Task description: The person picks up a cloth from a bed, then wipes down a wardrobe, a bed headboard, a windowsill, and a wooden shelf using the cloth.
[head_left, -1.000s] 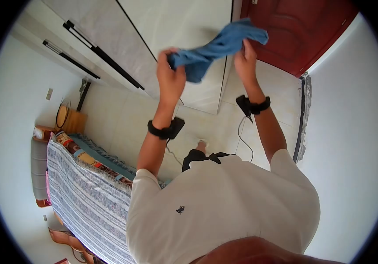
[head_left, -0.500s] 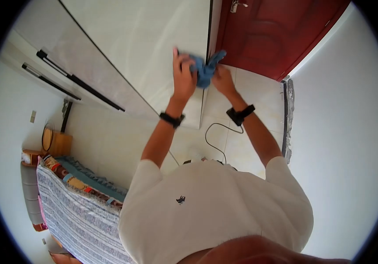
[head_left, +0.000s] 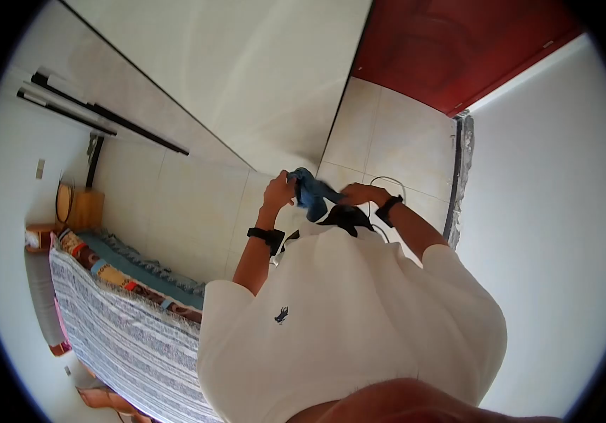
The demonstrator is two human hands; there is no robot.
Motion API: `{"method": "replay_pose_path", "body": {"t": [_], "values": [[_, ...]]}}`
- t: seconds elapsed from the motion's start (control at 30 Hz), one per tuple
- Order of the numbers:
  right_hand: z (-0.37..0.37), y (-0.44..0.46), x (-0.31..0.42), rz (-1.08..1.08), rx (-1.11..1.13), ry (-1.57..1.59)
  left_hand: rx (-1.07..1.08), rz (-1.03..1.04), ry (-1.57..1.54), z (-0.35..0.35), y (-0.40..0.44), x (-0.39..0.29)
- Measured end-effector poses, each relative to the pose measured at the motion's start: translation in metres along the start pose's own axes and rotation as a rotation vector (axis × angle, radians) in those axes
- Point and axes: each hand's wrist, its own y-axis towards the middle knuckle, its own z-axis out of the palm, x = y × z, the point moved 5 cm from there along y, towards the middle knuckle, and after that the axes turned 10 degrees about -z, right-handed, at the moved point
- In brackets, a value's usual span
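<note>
A blue cloth (head_left: 310, 192) hangs bunched between my two hands, in front of my white shirt. My left hand (head_left: 279, 190) grips its left end, fingers curled over the fabric. At the other end, my right hand (head_left: 365, 194) is closed on a stretched-out corner of the cloth. Each wrist wears a black band with a small dark box. Just beyond the cloth stands the pale glossy cabinet panel (head_left: 246, 84), apart from my hands as far as I can tell.
The red door (head_left: 458, 49) is at the upper right, beside a white wall (head_left: 542, 211). Long black handles (head_left: 126, 121) run along the cabinet doors on the left. A bed with a striped cover (head_left: 126, 324) stands at lower left. A cable (head_left: 391, 179) loops near my right wrist.
Both hands have come down from the cabinet panel's edge toward my body, carrying the blue cloth. The cloth is now stretched more between them, and the view has shifted.
</note>
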Motion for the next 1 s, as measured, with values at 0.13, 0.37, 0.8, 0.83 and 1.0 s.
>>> {"method": "replay_pose_path", "body": {"t": [0.13, 0.37, 0.8, 0.83, 1.0], "values": [[-0.005, -0.033, -0.023, -0.048, -0.135, 0.067, -0.019, -0.139, -0.221, -0.011, -0.012, 0.025], [-0.123, -0.022, -0.013, -0.163, -0.821, 0.11, -0.222, 0.248, -0.691, -0.062, -0.034, -0.033], [-0.286, -0.084, 0.207, -1.038, -0.11, 1.149, -1.006, 1.211, -0.388, -0.142, -0.183, -0.299], [-0.292, -0.088, 0.212, -1.124, -0.189, 1.229, -1.162, 1.191, -0.14, -0.137, -0.184, -0.31], [-0.288, -0.065, 0.162, -1.047, -0.467, 1.062, -1.206, 0.867, -0.036, -0.09, -0.12, -0.271]]}}
